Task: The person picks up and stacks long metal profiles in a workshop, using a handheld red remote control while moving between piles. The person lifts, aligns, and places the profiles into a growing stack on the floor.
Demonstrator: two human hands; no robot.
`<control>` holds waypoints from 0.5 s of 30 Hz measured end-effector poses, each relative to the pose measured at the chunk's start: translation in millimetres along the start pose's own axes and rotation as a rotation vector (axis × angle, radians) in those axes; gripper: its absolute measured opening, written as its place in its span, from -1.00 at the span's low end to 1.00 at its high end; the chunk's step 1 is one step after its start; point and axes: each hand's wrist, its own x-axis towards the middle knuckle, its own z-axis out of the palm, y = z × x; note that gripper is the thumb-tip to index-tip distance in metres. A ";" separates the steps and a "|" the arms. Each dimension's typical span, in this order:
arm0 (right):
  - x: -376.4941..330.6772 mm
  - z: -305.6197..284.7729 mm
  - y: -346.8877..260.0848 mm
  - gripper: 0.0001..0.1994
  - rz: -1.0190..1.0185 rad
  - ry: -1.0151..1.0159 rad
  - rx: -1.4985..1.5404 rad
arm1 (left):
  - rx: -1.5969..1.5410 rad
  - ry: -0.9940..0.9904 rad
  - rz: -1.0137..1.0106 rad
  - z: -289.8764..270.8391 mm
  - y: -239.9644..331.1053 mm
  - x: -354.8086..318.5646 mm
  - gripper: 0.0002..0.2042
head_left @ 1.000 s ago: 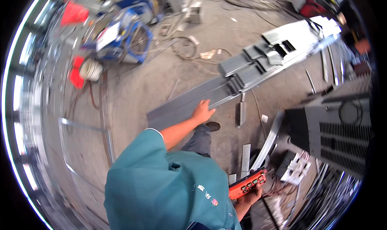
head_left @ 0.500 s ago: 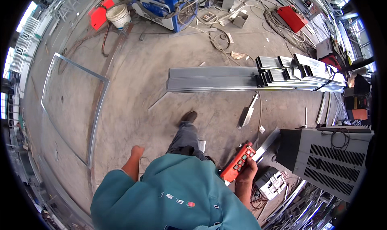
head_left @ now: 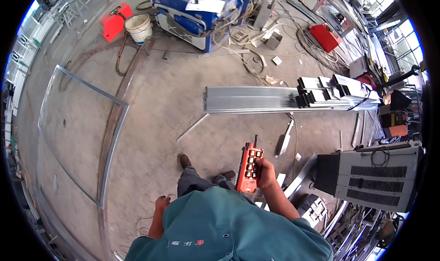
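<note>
An orange-red remote control point(head_left: 249, 169) with two rows of dark and pale buttons and a short black stub on top stands tilted in front of my body. My right hand point(head_left: 266, 173) is closed round its right side, the thumb over the buttons. Low beside my left side hangs my left hand point(head_left: 162, 203), its fingers curled in; whether anything is in them is hidden. A thin dark wire point(head_left: 143, 222) shows on the floor near that hand.
Ahead lies a stack of grey metal profiles point(head_left: 252, 99). A metal frame point(head_left: 120, 123) is on the floor at left. A large vented grey machine point(head_left: 371, 178) stands at right. Farther off are a blue machine point(head_left: 183, 20), a white bucket point(head_left: 138, 28), a red case point(head_left: 325, 37) and loose cables.
My right hand has raised the remote control and brought it up and left, turning it more upright. My left hand has dropped lower. Both my shoes now show; the view has shifted.
</note>
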 end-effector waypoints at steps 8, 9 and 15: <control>57.0 117.5 51.9 -0.71 0.018 -0.032 -0.013 | -0.616 0.141 -0.598 -125.7 -87.5 3.2 -0.80; 70.4 114.2 58.8 -0.66 0.024 -0.096 -0.012 | -0.669 0.169 -0.604 -141.7 -97.5 18.6 -0.76; 126.3 179.2 55.0 -0.65 0.057 -0.094 0.002 | -0.852 0.254 -0.431 -246.0 -44.0 113.9 -0.45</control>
